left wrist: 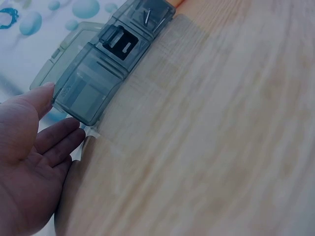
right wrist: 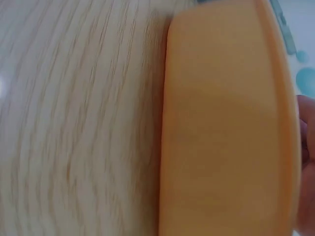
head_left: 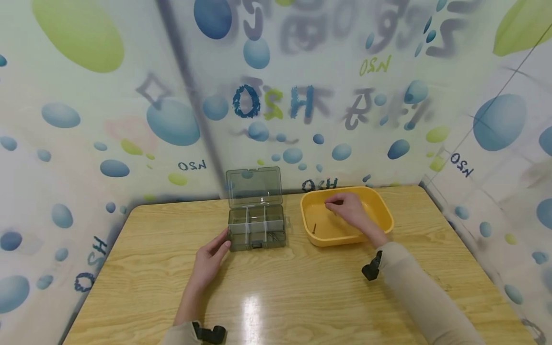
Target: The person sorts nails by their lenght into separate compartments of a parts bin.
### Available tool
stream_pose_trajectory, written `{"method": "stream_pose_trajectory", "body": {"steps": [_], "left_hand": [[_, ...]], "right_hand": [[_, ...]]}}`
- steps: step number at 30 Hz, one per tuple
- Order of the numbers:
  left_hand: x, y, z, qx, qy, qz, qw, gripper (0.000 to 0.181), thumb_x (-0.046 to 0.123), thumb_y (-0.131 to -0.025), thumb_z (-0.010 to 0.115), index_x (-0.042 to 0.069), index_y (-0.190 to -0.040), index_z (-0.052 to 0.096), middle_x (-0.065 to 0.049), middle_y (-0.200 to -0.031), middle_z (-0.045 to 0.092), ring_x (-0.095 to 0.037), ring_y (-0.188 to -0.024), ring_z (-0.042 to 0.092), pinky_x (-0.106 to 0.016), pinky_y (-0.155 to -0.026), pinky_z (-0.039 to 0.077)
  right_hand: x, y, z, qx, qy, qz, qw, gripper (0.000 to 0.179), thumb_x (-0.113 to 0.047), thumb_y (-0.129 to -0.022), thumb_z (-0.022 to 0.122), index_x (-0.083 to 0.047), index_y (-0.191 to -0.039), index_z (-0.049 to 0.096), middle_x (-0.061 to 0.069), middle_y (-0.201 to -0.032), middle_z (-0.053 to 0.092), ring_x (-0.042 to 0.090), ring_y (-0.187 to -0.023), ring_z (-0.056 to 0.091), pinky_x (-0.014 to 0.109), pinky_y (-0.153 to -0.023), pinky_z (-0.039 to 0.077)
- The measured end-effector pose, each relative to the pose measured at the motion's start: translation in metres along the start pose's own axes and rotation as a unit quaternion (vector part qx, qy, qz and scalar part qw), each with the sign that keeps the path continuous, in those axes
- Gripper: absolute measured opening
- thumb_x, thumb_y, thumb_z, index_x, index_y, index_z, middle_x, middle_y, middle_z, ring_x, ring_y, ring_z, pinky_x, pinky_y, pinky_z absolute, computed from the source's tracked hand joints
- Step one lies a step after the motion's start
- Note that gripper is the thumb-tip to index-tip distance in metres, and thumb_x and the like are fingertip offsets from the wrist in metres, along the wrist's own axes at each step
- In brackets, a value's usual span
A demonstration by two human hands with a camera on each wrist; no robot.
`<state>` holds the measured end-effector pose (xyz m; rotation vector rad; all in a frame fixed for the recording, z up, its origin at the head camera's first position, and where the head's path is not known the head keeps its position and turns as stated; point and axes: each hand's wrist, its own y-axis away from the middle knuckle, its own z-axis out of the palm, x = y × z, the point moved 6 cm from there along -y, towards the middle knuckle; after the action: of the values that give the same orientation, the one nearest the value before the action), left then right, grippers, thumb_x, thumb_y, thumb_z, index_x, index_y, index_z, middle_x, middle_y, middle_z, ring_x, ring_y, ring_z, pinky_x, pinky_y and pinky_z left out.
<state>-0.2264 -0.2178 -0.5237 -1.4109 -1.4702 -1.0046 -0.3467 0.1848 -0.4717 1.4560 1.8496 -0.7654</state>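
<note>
A smoky clear compartment box [head_left: 257,242] sits on the table with its lid [head_left: 254,188] raised. Small dark thin pieces [head_left: 274,236] lie in its front right compartment. At the box's left side is my left hand [head_left: 208,261], fingers extended and fingertips right at the wall; the left wrist view shows the thumb [left wrist: 44,98] by the corner. My right hand [head_left: 350,210] is over the yellow bin [head_left: 345,239], thumb and forefinger close together; I cannot tell if something is between them. One dark screw [head_left: 314,229] lies in the bin's left part.
Box and bin stand side by side towards the back of the wooden table [head_left: 297,292], with a narrow gap between them. A patterned curtain [head_left: 276,148] hangs right behind. In the right wrist view the bin's outer wall [right wrist: 221,123] covers most of the right hand.
</note>
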Motion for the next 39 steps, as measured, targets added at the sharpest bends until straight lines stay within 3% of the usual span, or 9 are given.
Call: {"method": "stream_pose_trajectory", "body": {"steps": [6,15,24,39], "left_hand": [[0.015,0.005,-0.002,-0.003,0.008,-0.015,0.9998,0.045,0.015,-0.107,0.059,0.001,-0.149,0.052,-0.014,-0.153,0.048,-0.029,-0.145,0.040,-0.006,-0.100,0.035],[-0.004,-0.001,-0.005,0.006,0.001,-0.003,1.0000,0.046,0.025,-0.106,0.061,0.009,-0.149,0.055,-0.006,-0.152,0.051,-0.021,-0.143,0.043,-0.014,-0.107,0.036],[-0.002,-0.003,-0.003,0.006,0.010,0.016,0.9998,0.046,0.023,-0.105,0.063,0.007,-0.147,0.056,-0.007,-0.151,0.053,-0.022,-0.142,0.044,-0.010,-0.104,0.038],[-0.005,-0.003,-0.001,0.009,0.003,0.003,0.9999,0.046,0.022,-0.105,0.062,0.006,-0.147,0.056,-0.008,-0.151,0.052,-0.022,-0.142,0.044,-0.008,-0.103,0.037]], "right_hand": [[0.017,-0.002,-0.014,0.023,-0.006,0.020,0.9995,0.022,-0.012,-0.099,0.069,0.004,-0.112,0.076,0.018,-0.109,0.073,0.032,-0.097,0.067,0.041,-0.081,0.057],[0.029,-0.006,-0.016,0.014,0.019,0.041,0.9989,0.020,-0.009,-0.097,0.071,0.005,-0.111,0.076,0.019,-0.108,0.073,0.032,-0.096,0.066,0.041,-0.083,0.057],[0.028,-0.018,-0.006,-0.039,0.081,0.031,0.9955,0.019,-0.009,-0.093,0.074,0.004,-0.106,0.077,0.017,-0.103,0.074,0.029,-0.092,0.066,0.044,-0.085,0.057],[0.026,-0.022,0.007,-0.046,0.145,0.005,0.9883,0.012,-0.003,-0.089,0.076,0.005,-0.098,0.077,0.016,-0.098,0.074,0.029,-0.091,0.067,0.045,-0.083,0.057]]}}
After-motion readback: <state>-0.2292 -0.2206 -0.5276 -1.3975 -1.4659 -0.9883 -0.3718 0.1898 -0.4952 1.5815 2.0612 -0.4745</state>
